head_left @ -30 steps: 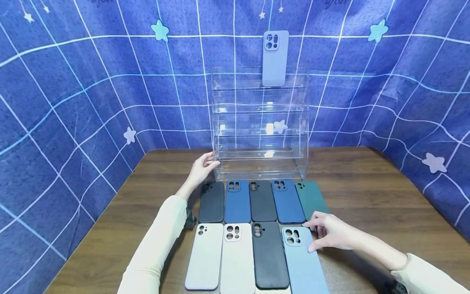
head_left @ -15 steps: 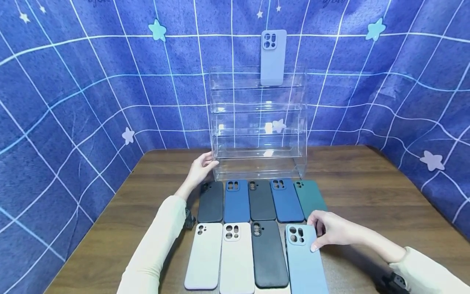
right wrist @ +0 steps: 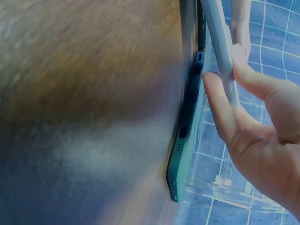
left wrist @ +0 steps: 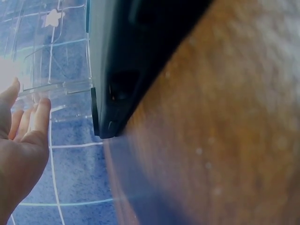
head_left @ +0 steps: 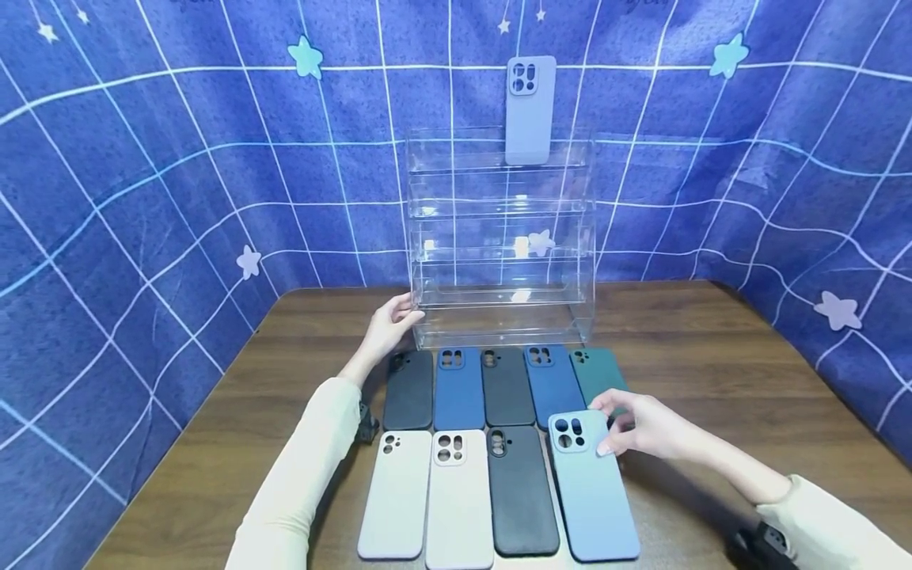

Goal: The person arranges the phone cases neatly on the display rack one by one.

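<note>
My right hand (head_left: 644, 427) pinches a light blue phone case (head_left: 594, 507) by its upper right corner. In the right wrist view the thumb lies on one face of that light blue case (right wrist: 219, 42) and the fingers on the other, with its top end raised off the table. The left hand (head_left: 388, 324) holds the lower left side edge of a clear acrylic display rack (head_left: 502, 298), thumb in front and fingers behind. A lavender phone case (head_left: 530, 123) stands upright in the rack's top tier, right of the middle.
Between rack and hands lie phone cases in two rows: a dark one (head_left: 408, 392), blue ones (head_left: 459, 396), a green one (head_left: 597, 372), white ones (head_left: 463, 507) and a black one (head_left: 526, 499). Blue gridded cloth (head_left: 178, 198) hangs behind the wooden table (head_left: 684, 340).
My right hand has taken hold of the light blue case, tipped its top end up and moved it slightly away from me. The left hand has stayed at the rack.
</note>
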Demonstrator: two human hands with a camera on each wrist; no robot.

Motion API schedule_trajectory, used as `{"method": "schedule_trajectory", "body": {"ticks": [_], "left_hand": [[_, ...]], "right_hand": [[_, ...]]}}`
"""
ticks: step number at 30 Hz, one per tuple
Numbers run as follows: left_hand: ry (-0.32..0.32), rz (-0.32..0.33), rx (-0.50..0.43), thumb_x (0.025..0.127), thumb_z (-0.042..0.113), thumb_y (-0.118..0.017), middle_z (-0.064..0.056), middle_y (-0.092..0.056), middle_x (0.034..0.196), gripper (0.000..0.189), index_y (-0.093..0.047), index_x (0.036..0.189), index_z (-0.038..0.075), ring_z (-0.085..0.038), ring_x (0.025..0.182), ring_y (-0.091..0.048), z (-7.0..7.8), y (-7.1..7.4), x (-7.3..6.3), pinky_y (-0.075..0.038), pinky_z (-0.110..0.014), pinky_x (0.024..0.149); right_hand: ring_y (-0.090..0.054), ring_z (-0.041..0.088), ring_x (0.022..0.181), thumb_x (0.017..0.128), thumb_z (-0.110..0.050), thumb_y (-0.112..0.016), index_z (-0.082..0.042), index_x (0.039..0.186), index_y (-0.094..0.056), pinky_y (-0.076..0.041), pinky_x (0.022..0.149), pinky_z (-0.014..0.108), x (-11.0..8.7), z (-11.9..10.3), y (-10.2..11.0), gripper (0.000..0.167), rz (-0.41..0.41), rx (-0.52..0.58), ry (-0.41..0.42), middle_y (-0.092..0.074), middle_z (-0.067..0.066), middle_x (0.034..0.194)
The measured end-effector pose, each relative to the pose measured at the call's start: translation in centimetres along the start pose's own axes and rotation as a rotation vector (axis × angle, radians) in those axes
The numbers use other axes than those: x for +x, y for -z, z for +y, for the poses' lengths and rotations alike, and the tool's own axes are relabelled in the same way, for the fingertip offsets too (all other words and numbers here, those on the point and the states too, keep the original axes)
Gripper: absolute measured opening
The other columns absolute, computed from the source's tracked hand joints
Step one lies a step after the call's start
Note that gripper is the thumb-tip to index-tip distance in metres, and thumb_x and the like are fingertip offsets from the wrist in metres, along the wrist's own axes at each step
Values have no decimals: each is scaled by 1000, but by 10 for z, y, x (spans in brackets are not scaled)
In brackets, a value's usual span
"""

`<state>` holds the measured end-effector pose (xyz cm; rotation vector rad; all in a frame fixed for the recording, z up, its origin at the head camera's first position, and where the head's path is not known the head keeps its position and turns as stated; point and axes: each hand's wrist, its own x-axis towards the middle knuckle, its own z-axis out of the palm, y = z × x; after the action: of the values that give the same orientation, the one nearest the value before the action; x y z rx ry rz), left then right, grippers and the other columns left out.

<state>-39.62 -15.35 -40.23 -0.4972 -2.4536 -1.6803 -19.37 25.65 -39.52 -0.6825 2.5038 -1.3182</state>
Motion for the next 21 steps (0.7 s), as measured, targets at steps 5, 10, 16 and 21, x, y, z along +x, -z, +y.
{"method": "schedule_trajectory", "body": {"ticks": [5, 10, 16, 21], "left_hand": [[3, 6, 19, 88, 22, -67, -23, -58, 125, 55, -46, 135, 2, -34, 115, -57, -9, 0, 5, -42, -43, 103], [-1, 5, 26, 89, 21, -66, -23, -58, 125, 54, -46, 135, 2, -34, 114, -58, -10, -1, 7, -43, -42, 103], [4, 4, 42, 88, 22, -66, -22, -59, 125, 55, -46, 135, 2, -33, 114, -58, -10, 0, 8, -43, -42, 103], [3, 1, 52, 89, 22, -66, -22, -58, 125, 55, -46, 135, 2, -34, 114, -58, -10, 1, 7, -43, -42, 102]], "right_hand": [[-64, 9, 71, 78, -16, -76, 4, 119, -52, -58, 62, 30, 4, -2, 0, 52, 76, 50, -33, -57, 19, 100], [-64, 4, 72, 79, -15, -75, 10, 124, -51, -58, 64, 26, 7, -3, 1, 57, 193, -12, -28, -63, 17, 95], [-61, -1, 72, 77, -17, -76, 7, 121, -56, -55, 65, 21, 9, -5, 1, 53, 314, -116, -26, -67, 5, 82], [-64, 5, 74, 80, -14, -74, 5, 123, -53, -58, 65, 27, 10, -9, 2, 52, 282, -4, -16, -63, 14, 91]]}}
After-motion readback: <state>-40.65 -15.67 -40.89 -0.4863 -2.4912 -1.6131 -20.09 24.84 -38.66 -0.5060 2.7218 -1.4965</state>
